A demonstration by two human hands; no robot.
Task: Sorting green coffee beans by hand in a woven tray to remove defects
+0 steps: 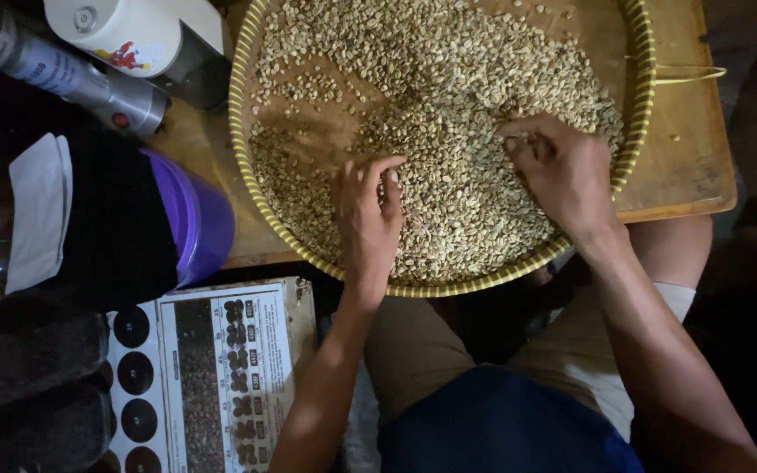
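A round woven tray (240, 92) with a yellow rim rests on a wooden table and holds a wide heap of pale green beans (449, 79). My left hand (367, 219) lies palm down on the beans near the tray's near edge, fingers apart and pressed into the pile. My right hand (562, 171) sits at the tray's right side, fingers curled down into the beans; whether it grips any is hidden.
A purple tub (196, 219) stands left of the tray beside a dark bundle with a white cloth (37, 210). A metal cylinder (72, 74) and a white container (124, 31) sit at the back left. A printed chart (221, 377) lies below. The wooden table's edge (685, 201) runs right.
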